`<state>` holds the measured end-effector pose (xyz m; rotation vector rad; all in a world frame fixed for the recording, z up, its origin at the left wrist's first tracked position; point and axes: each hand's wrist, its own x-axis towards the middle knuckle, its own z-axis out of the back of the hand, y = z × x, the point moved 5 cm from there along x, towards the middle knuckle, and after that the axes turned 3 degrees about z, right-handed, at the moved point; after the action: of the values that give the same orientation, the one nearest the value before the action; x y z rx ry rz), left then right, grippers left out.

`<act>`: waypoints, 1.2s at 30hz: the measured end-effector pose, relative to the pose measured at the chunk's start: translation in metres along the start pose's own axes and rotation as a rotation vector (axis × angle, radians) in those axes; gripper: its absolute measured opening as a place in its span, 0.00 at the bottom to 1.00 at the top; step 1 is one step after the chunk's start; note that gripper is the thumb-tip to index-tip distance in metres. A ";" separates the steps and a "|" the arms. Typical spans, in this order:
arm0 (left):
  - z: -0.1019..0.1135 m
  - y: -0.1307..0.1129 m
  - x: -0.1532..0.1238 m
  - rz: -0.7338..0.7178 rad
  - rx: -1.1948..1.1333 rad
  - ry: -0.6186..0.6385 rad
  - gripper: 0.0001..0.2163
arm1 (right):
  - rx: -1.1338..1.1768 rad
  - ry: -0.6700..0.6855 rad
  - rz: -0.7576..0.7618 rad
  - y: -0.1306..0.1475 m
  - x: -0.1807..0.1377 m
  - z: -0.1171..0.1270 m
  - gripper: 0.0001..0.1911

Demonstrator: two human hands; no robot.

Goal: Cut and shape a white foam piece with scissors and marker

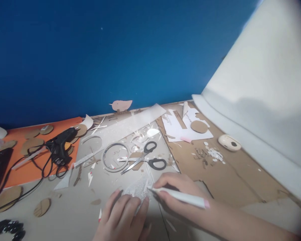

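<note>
My right hand [175,190] is closed around a white marker pen [188,197] with a pink end, its tip pointing left. Under that tip lies a crinkled, see-through plastic piece [137,185]. My left hand [126,214] rests on the near side of this piece, fingers bent and slightly apart, pressing it against the table. Just beyond my hands, black-handled scissors [146,159] lie with their blades spread. Left of the scissors is a roll of clear tape [115,157]. Fingers and glare partly hide the plastic piece.
A black glue gun [59,147] with its cord lies on an orange sheet [40,167] among cardboard discs. Paper scraps surround the scissors. On the brown cardboard [230,180] are white paper dots [215,155] and a cream oval device [229,143]. A bird cutout [121,105] stands by the blue wall.
</note>
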<state>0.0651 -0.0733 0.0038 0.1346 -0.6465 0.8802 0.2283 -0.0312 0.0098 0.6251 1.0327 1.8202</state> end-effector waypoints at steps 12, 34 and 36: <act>0.003 0.001 0.001 -0.001 -0.018 0.026 0.14 | 0.009 0.028 0.039 -0.004 0.001 -0.003 0.06; 0.003 0.000 0.001 0.059 -0.075 0.004 0.15 | 0.037 0.046 -0.066 -0.001 0.000 0.006 0.09; 0.003 0.000 0.001 0.059 -0.082 -0.008 0.15 | 0.035 0.049 -0.090 0.001 0.001 0.008 0.08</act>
<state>0.0644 -0.0736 0.0072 0.0459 -0.6958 0.9091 0.2332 -0.0274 0.0147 0.5485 1.1096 1.7503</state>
